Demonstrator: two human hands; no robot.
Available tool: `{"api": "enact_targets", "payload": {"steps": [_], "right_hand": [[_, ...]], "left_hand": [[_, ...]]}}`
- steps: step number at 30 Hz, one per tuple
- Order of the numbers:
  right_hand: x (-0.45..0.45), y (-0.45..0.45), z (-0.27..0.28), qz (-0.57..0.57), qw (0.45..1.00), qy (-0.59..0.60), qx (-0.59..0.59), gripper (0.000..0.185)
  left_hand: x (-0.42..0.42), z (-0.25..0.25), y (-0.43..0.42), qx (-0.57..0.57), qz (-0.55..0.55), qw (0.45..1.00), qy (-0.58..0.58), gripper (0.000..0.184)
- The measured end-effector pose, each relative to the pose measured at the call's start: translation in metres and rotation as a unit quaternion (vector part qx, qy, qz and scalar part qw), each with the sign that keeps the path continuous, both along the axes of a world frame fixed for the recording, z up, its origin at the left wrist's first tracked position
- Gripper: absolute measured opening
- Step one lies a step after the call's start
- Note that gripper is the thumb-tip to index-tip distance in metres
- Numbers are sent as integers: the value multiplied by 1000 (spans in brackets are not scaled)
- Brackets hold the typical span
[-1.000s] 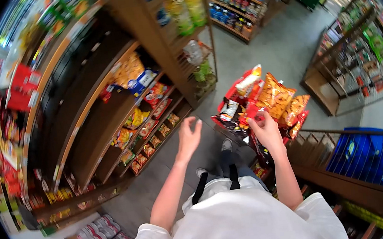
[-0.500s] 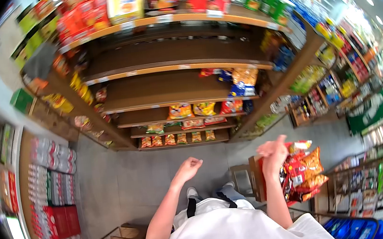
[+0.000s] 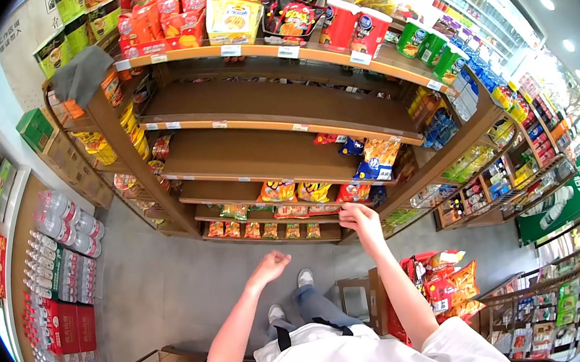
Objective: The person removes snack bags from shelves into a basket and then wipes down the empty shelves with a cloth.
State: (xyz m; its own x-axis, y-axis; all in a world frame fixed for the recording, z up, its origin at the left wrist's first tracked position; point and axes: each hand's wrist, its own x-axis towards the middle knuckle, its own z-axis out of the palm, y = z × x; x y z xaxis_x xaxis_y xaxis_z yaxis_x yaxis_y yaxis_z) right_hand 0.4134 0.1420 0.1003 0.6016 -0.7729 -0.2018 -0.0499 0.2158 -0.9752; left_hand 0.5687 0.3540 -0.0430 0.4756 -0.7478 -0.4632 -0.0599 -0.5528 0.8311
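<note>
My left hand [image 3: 268,268] is held over the floor with its fingers curled in, and I see nothing in it. Further forward, my right hand [image 3: 362,227] reaches toward the low shelves, fingers bent but apart, with no item visible in it. Close beyond its fingertips is a red and orange snack bag [image 3: 353,192] on a low shelf; I cannot tell whether they touch. Yellow-orange snack bags [image 3: 277,191] stand to its left. One shelf higher, at the right end, is an orange and blue chip bag [image 3: 376,160].
A wooden shelf rack [image 3: 257,142] stands ahead, its top holding red bags [image 3: 163,25] and noodle cups [image 3: 367,31]. Beside my right arm are a cardboard box [image 3: 377,300] and a heap of snack bags [image 3: 448,284]. Packs of water bottles [image 3: 66,224] stand at left.
My right hand has moved from above the heaped snack bags forward and left to the low shelves, its fingers bending. The view has shifted and one foot has stepped forward.
</note>
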Motion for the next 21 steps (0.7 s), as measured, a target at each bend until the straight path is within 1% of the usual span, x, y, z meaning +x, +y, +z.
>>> {"api": "enact_targets", "payload": {"steps": [1,2,3,4,5,6,7,9,10,11,12,13,14,16,18,19,20,21], "right_hand": [[10,-10,-1,7,999,-17,33,38],[22,-22,-3,14,997,-33,68,39],[35,-38,-14,9,997,-32,70,40],[48,-56,-31,2,999,-16,36,41],[60,-72,-42,-13,1000,-10,26,41],[71,-85,-51,-29,999,-4,17,40],[78,-96,-60,-30,999,-6,26,40],[88,-121,-73,-63,998,13,-16,43],[93,-132,-78,-63,998,12,-12,43],[95,-142,-86,-66,996,15,-52,45],[98,-150,-94,-69,993,18,-90,46],[100,-156,-99,-74,993,27,-87,48],[105,-164,-107,-69,994,5,-84,50],[118,-176,-112,-47,990,32,-133,56],[135,-186,-121,-55,985,52,-154,56],[144,-194,-135,-64,980,38,-187,59],[152,-205,-147,-64,967,75,-236,63],[157,-207,-143,-76,955,96,-269,62]], "left_hand": [[7,13,-15,-12,-5,1000,7,49],[13,25,-33,-20,-7,999,-30,47],[21,22,-52,-59,2,997,-48,45],[27,37,-69,-90,-1,993,-73,42],[34,38,-90,-97,3,991,-90,40],[37,55,-107,-110,7,989,-104,37],[40,76,-122,-113,19,993,-43,34],[52,61,-162,-176,24,980,-91,34],[54,68,-179,-193,27,973,-123,33],[58,74,-194,-209,28,965,-154,33],[66,66,-210,-205,23,967,-153,33],[70,54,-227,-218,39,960,-174,32],[73,40,-245,-235,60,951,-194,32],[81,33,-265,-249,74,938,-230,33],[94,22,-283,-259,65,923,-277,38],[100,15,-292,-250,58,921,-294,40],[108,10,-301,-244,47,916,-314,43],[118,1,-312,-254,32,902,-347,47]]}}
